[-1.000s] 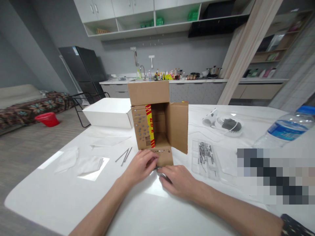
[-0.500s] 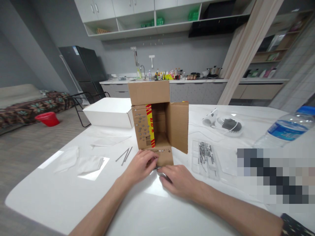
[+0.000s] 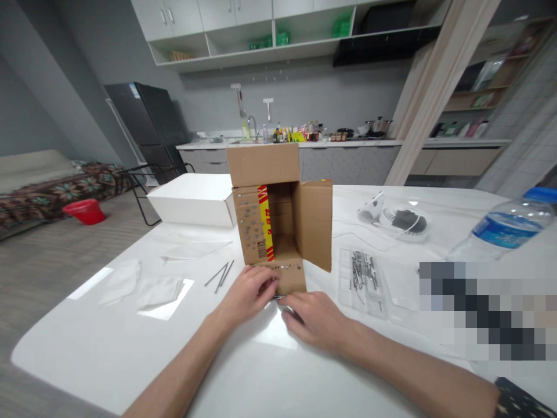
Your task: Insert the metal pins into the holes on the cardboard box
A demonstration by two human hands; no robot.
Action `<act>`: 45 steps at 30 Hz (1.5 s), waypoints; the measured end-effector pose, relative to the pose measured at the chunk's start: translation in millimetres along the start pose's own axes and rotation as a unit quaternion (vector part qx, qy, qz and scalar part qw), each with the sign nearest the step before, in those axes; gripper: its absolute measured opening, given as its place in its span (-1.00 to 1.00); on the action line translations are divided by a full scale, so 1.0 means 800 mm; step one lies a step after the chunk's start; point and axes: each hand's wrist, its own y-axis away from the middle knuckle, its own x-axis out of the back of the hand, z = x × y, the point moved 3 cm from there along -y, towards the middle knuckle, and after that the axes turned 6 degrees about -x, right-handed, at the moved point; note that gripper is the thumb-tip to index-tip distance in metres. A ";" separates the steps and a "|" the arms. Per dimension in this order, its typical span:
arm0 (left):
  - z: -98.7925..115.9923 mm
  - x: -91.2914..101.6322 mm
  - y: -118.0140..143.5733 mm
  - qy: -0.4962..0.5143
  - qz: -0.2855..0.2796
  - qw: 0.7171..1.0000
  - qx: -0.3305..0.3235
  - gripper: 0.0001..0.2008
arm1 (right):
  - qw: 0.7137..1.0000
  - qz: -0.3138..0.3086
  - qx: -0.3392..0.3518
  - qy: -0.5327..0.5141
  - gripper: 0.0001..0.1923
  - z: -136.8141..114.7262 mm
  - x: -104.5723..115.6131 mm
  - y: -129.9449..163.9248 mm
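Both hands rest palm-down at the brown cardboard box's [image 3: 278, 226] lowered front flap: left hand [image 3: 250, 293] curled on its edge, right hand [image 3: 319, 321] pinching something thin (unclear what).

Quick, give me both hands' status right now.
Left hand: fingers curled at the near flap of the cardboard box, touching it; grip unclear.
Right hand: lies on the table, fingertips on a small dark metal piece; grip unclear.

Single head-worn view, looking forward and down, close over white table [image 3: 130, 325]
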 end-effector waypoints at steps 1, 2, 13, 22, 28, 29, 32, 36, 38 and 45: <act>0.000 0.000 0.000 0.000 0.000 1.000 0.001 -0.91 | 1.000 -0.001 -0.001 0.000 -0.74 0.000 0.000 0.000; 0.000 0.000 0.000 -0.001 -0.001 1.000 0.001 -0.91 | 1.000 -0.001 -0.003 0.000 -0.74 -0.001 0.001 0.000; -0.001 0.000 0.001 0.002 -0.006 1.000 0.008 -0.89 | 1.000 0.000 -0.002 0.001 -0.72 0.001 -0.001 0.000; 0.002 0.002 0.000 0.002 -0.005 1.000 0.006 -0.90 | 1.000 0.001 0.000 0.001 -0.73 0.002 -0.001 0.000; 0.001 0.001 0.000 0.001 -0.010 1.000 0.009 -0.90 | 1.000 -0.004 -0.004 0.005 -0.73 0.001 -0.001 0.001; 0.001 0.001 0.000 0.001 -0.009 1.000 0.009 -0.90 | 1.000 -0.004 -0.005 0.005 -0.73 0.000 -0.001 0.000; 0.002 0.002 0.000 0.001 -0.007 1.000 0.009 -0.90 | 1.000 -0.004 -0.005 0.004 -0.74 0.000 -0.001 0.000; 0.003 0.004 -0.001 0.004 -0.004 1.000 0.009 -0.89 | 1.000 -0.003 -0.005 0.003 -0.73 0.001 -0.001 0.000; 0.003 0.004 -0.001 0.003 -0.002 1.000 0.010 -0.89 | 1.000 -0.003 -0.005 0.003 -0.73 0.001 0.000 0.001; 0.003 0.007 0.000 0.001 0.007 1.000 0.018 -0.88 | 1.000 -0.011 -0.006 0.006 -0.73 0.000 0.001 0.000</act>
